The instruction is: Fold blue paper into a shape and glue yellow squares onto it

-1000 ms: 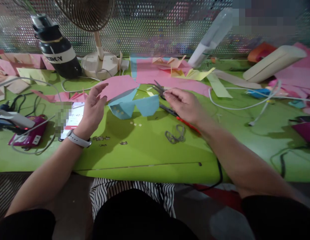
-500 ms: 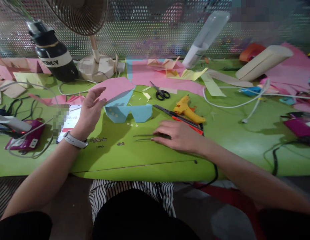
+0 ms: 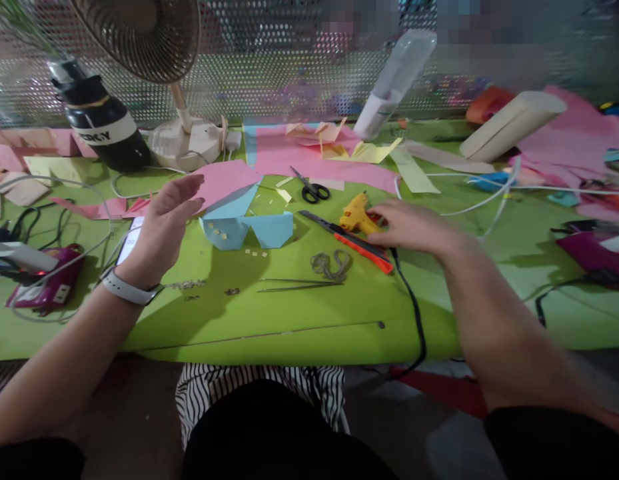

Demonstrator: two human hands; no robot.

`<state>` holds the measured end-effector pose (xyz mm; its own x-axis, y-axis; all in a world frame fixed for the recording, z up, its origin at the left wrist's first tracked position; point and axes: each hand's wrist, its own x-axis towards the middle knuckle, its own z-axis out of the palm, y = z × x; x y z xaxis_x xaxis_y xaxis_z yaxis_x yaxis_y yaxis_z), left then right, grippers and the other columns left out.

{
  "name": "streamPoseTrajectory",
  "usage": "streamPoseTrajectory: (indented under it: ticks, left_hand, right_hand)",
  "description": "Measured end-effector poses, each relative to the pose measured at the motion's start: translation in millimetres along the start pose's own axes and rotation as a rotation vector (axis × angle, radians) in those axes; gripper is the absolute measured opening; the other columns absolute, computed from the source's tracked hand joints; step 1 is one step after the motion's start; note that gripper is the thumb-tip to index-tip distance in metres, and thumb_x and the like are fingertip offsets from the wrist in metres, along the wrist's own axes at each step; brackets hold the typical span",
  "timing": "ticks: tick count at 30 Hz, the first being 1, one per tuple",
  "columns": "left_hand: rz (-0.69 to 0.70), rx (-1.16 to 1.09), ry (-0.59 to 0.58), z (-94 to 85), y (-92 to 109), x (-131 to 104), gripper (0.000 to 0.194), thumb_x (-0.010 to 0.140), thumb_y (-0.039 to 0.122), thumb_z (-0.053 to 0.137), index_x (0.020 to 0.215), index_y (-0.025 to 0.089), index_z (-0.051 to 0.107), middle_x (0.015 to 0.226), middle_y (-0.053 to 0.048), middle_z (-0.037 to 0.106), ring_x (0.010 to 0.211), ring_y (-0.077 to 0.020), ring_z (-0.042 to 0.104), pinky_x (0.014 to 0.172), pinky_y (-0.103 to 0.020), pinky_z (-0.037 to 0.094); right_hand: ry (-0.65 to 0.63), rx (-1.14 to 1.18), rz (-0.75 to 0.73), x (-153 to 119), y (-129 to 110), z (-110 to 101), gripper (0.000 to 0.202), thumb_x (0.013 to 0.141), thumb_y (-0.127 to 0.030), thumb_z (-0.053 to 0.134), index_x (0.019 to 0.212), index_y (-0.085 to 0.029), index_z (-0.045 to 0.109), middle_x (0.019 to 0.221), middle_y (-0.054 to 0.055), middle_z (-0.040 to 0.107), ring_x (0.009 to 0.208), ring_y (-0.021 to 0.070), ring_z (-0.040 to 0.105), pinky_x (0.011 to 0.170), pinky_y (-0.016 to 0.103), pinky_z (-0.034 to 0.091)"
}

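Note:
My left hand [image 3: 164,223] hovers with fingers apart, holding nothing, left of a blue paper cutout shaped like glasses [image 3: 272,230]. My right hand [image 3: 414,227] has its fingers round the handle end of the yellow glue gun [image 3: 356,212]. A box cutter with an orange-red handle [image 3: 364,253] lies just in front of the gun. Tweezers [image 3: 302,285] rest on the green table [image 3: 299,320], below a curled grey cord [image 3: 330,265]. Small pale squares [image 3: 256,253] and tiny metallic bits [image 3: 232,291] lie near the cutout.
Black scissors [image 3: 314,192] and pink paper [image 3: 314,163] lie behind the cutout. A fan [image 3: 189,140] and dark bottle [image 3: 109,133] stand back left. A phone [image 3: 129,240] is partly behind my left hand. The gun's black cable [image 3: 414,313] crosses the front edge.
My right hand has let go of the tweezers, which now lie on the table, and has moved up and right to the glue gun. The view has shifted slightly.

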<state>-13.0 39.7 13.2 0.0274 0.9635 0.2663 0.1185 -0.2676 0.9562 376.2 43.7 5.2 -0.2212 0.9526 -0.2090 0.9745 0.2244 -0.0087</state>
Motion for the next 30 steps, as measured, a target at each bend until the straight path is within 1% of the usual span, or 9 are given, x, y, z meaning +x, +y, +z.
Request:
streamPoseTrajectory:
  ticks: [4,7,11,14,17,19,21,24,30]
  left_hand:
    - [-0.046,0.028,-0.038,3.8,16.8,-2.1,0.028,0.084,0.014,0.064,0.111,0.021,0.066,0.127,-0.004,0.065,0.121,-0.0202,0.056,0.108,-0.039,0.043]
    - [0.010,0.101,-0.110,11.5,21.3,0.7,0.026,0.088,0.019,0.061,0.113,0.020,0.066,0.125,-0.005,0.066,0.117,-0.0200,0.058,0.105,-0.038,0.045]
    - [0.102,0.315,-0.236,27.4,14.0,5.5,0.027,0.087,0.022,0.060,0.113,0.017,0.065,0.123,-0.009,0.066,0.116,-0.0216,0.059,0.105,-0.041,0.044]
    - [0.121,0.523,-0.324,37.6,7.0,8.0,0.027,0.087,0.023,0.059,0.113,0.016,0.065,0.124,-0.011,0.065,0.118,-0.0233,0.058,0.104,-0.041,0.043]
    - [0.137,0.657,-0.391,44.0,4.0,10.6,0.028,0.089,0.022,0.054,0.115,0.015,0.063,0.121,-0.011,0.067,0.115,-0.0237,0.060,0.100,-0.041,0.045]
    - [0.159,0.734,-0.429,46.4,3.4,12.8,0.030,0.090,0.022,0.052,0.117,0.015,0.062,0.121,-0.011,0.068,0.112,-0.0244,0.062,0.098,-0.041,0.046]
    - [0.166,0.781,-0.475,47.5,2.9,15.2,0.033,0.090,0.022,0.051,0.120,0.016,0.061,0.120,-0.011,0.069,0.110,-0.0251,0.063,0.094,-0.040,0.048]
    - [0.163,0.785,-0.532,47.1,1.3,18.5,0.037,0.089,0.023,0.050,0.125,0.016,0.059,0.115,-0.011,0.071,0.103,-0.0254,0.065,0.088,-0.040,0.049]
    - [0.199,0.744,-0.571,44.2,-2.3,22.2,0.042,0.087,0.021,0.050,0.128,0.018,0.058,0.111,-0.010,0.071,0.097,-0.0217,0.065,0.084,-0.035,0.048]
  right_hand:
    - [-0.015,0.015,0.063,8.2,-0.5,4.1,0.024,0.076,-0.036,0.061,0.090,-0.016,0.062,0.098,0.013,0.061,0.081,0.0223,0.056,0.063,0.030,0.036]
    - [0.015,0.022,0.141,7.0,-3.7,4.4,0.031,0.073,-0.039,0.063,0.094,-0.016,0.062,0.105,0.014,0.061,0.082,0.0232,0.057,0.064,0.030,0.037]
    - [0.162,0.064,0.262,-1.0,-5.7,1.0,0.043,0.071,-0.039,0.064,0.105,-0.014,0.059,0.117,0.019,0.059,0.089,0.0258,0.057,0.070,0.033,0.040]
    - [0.344,0.260,0.298,-7.2,-2.6,-1.9,0.038,0.066,-0.036,0.064,0.099,-0.018,0.058,0.103,0.013,0.063,0.081,0.0232,0.055,0.070,0.035,0.041]
    - [0.473,0.745,0.125,-12.4,-4.7,-1.4,0.033,0.064,-0.031,0.062,0.094,-0.022,0.053,0.092,0.006,0.063,0.067,0.0168,0.051,0.062,0.032,0.042]
    - [0.396,1.067,-0.055,-15.3,-14.1,0.9,0.035,0.064,-0.030,0.064,0.095,-0.023,0.050,0.090,0.003,0.062,0.059,0.0133,0.049,0.053,0.029,0.040]
    - [0.289,1.214,-0.170,-17.6,-29.9,3.5,0.036,0.067,-0.031,0.067,0.097,-0.024,0.050,0.088,0.001,0.062,0.057,0.0124,0.049,0.048,0.026,0.038]
    - [0.154,1.165,-0.269,-18.9,-58.1,4.9,0.033,0.071,-0.036,0.074,0.092,-0.023,0.052,0.079,-0.001,0.058,0.059,0.0121,0.050,0.050,0.025,0.040]
    - [0.167,0.981,-0.429,-14.5,-90.9,4.4,0.037,0.072,-0.043,0.078,0.081,-0.023,0.048,0.064,-0.006,0.045,0.052,0.0088,0.040,0.045,0.024,0.031]
